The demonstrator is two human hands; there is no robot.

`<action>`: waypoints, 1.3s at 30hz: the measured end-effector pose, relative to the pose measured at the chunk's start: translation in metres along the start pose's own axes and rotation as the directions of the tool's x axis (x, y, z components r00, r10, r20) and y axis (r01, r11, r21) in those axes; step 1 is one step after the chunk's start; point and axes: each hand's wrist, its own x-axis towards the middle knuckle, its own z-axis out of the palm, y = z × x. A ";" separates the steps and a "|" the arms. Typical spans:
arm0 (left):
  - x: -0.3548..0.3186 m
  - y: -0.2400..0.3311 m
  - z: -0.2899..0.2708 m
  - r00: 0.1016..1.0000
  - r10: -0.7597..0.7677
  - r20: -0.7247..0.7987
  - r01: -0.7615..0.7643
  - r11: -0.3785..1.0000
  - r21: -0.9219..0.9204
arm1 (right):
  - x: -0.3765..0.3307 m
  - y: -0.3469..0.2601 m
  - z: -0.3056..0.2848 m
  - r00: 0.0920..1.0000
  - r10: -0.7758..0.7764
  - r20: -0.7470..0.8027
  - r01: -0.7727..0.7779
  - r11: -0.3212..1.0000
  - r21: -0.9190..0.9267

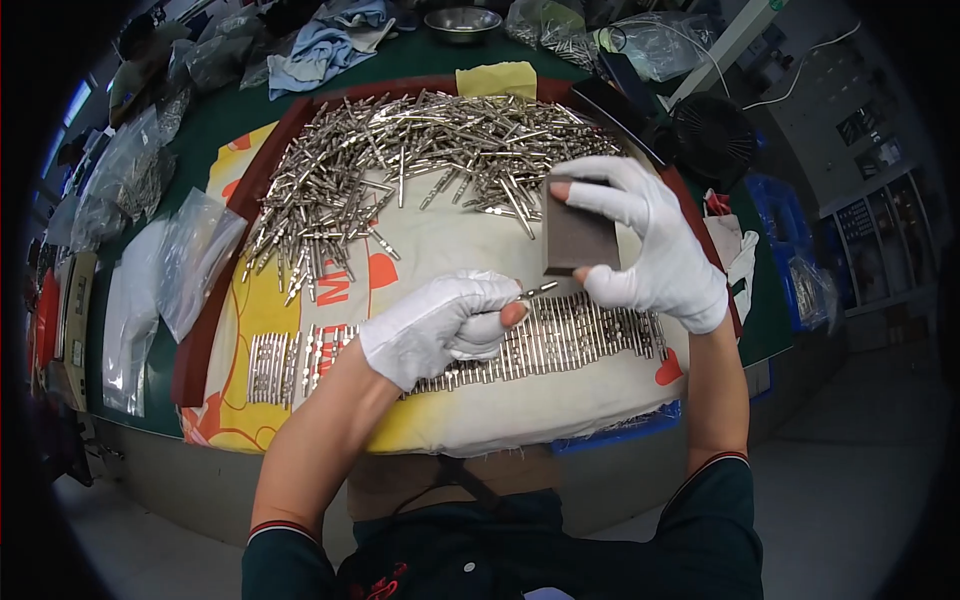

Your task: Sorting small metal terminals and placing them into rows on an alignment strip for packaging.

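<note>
Between the thumb and fingers of my gloved left hand [455,322] is a thin metal pin [540,291], its tip pointing right. My gloved right hand [655,240] grips a dark grey-brown rectangular block [580,235] by its top and bottom edges, upright just right of the pin. Pin and block look apart. Bare fingertips poke out of both white gloves. Below my hands lies a long row of similar metal pins [560,340], side by side on a printed cloth [480,425]. Beyond them a large loose heap of pins [430,140] spreads across the cloth.
A dark red wooden frame [205,310] borders the cloth. Clear plastic bags [205,260] lie at left, with a blue cloth [325,55] and metal bowl [462,22] at the back. A black fan [712,138] stands at right. Another person [140,65] is at the far left.
</note>
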 end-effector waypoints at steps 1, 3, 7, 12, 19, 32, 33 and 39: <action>0.001 0.000 -0.002 0.997 0.009 0.072 -0.006 0.999 -0.040 | 0.000 0.003 -0.007 0.998 -0.026 -0.054 0.015 0.981 -0.193; 0.003 0.000 -0.009 0.982 0.053 0.180 -0.045 0.998 -0.048 | -0.001 -0.006 -0.012 0.999 -0.008 -0.053 0.006 1.000 -0.031; -0.004 -0.002 0.006 0.972 0.235 0.018 -0.214 0.847 0.487 | -0.013 -0.010 -0.004 0.986 0.030 0.164 -0.070 0.966 0.248; -0.012 0.002 0.016 0.923 0.384 0.017 -0.328 0.765 0.554 | -0.045 0.040 -0.012 0.797 0.503 -0.334 -0.547 0.836 -0.047; -0.005 0.004 0.015 0.924 0.367 -0.104 -0.299 0.866 0.400 | -0.077 0.046 -0.018 0.904 0.378 -0.200 -0.412 0.643 -0.645; -0.041 0.005 0.016 0.800 0.513 -0.310 -0.334 0.811 0.480 | -0.081 -0.001 -0.004 0.933 0.306 -0.192 -0.359 0.727 -0.585; -0.048 0.001 0.014 0.675 0.701 -0.229 -0.418 0.620 0.664 | -0.083 -0.015 -0.002 0.944 0.256 -0.209 -0.330 0.762 -0.557; -0.127 -0.024 -0.024 0.196 0.952 -0.234 0.173 0.201 0.964 | -0.091 -0.072 0.037 0.960 0.231 -0.156 -0.276 0.867 -0.416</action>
